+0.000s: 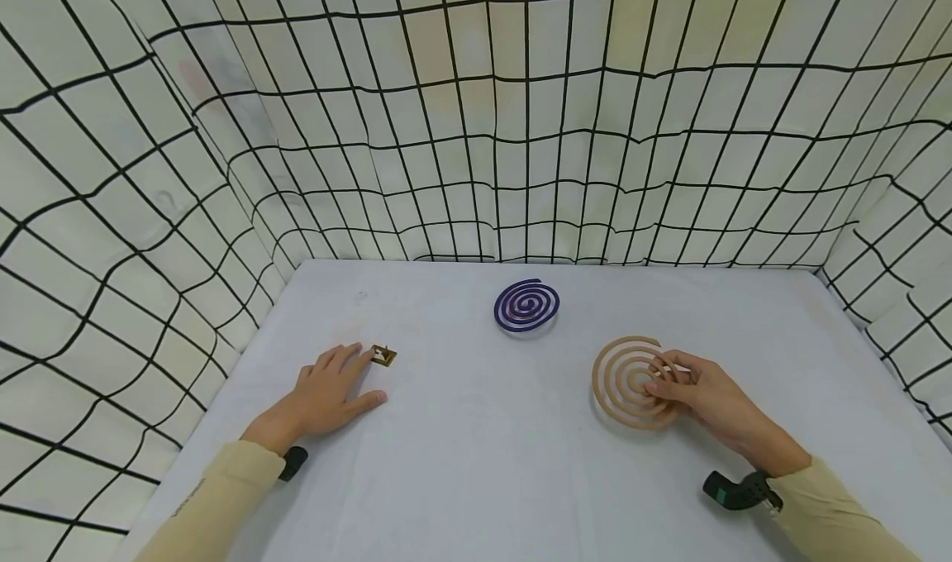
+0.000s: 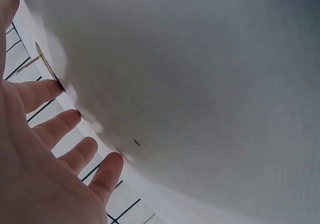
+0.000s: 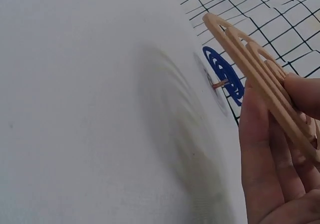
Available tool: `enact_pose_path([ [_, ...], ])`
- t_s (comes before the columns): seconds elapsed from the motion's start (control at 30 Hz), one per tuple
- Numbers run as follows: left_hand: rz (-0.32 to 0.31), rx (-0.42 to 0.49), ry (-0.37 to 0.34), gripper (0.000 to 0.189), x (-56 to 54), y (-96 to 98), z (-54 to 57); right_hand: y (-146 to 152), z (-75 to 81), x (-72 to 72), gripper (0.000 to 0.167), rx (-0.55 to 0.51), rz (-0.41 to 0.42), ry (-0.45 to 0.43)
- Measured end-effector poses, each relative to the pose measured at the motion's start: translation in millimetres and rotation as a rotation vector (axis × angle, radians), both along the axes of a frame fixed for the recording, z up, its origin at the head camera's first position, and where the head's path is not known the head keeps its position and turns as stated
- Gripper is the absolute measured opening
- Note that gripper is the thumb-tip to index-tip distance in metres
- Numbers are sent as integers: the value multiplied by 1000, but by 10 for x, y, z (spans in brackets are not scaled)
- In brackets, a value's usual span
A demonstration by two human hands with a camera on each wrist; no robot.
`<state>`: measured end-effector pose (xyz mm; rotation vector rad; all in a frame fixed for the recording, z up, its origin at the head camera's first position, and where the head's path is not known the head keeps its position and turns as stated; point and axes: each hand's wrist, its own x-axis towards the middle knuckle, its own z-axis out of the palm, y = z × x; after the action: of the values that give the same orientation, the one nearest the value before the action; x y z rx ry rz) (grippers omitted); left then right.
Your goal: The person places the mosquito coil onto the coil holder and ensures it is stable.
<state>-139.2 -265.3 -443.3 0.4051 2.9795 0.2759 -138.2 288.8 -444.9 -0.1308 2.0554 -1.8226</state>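
A tan mosquito coil (image 1: pixel 616 384) is pinched between the thumb and fingers of my right hand (image 1: pixel 710 401). In the right wrist view the coil (image 3: pixel 250 68) is tilted above the table, and its shadow falls on the cloth. My left hand (image 1: pixel 327 392) rests spread on the table at the left, index fingertip on the edge of a small gold metal coil stand (image 1: pixel 384 355). A thin prong rises from this stand (image 2: pixel 47 66) in the left wrist view. Farther back, a purple-blue coil (image 1: pixel 526 304) sits raised on a small metal stand (image 3: pixel 220 84).
White cloth covers the table (image 1: pixel 476 463). White walls behind a black grid net (image 1: pixel 526 140) enclose the back and both sides. A dark wrist device (image 1: pixel 736 492) is strapped below my right sleeve, another (image 1: pixel 293 463) below the left.
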Motion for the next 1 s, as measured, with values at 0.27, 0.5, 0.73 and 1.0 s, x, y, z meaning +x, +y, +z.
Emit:
enact_pose_path([
  [0.27, -3, 7, 4, 82, 15, 39, -11, -78, -41, -35, 58, -76, 27, -16],
  [0.5, -21, 4, 20, 81, 22, 100, -38, -140, -24, -40, 49, -114, 22, -23],
  [0.73, -36, 14, 12, 80, 39, 166, -16, -201, 19, -59, 35, -89, 1, -44],
  [1.0, -53, 17, 3, 81, 37, 242, -15, -281, 27, -90, 43, -51, -1, -50],
])
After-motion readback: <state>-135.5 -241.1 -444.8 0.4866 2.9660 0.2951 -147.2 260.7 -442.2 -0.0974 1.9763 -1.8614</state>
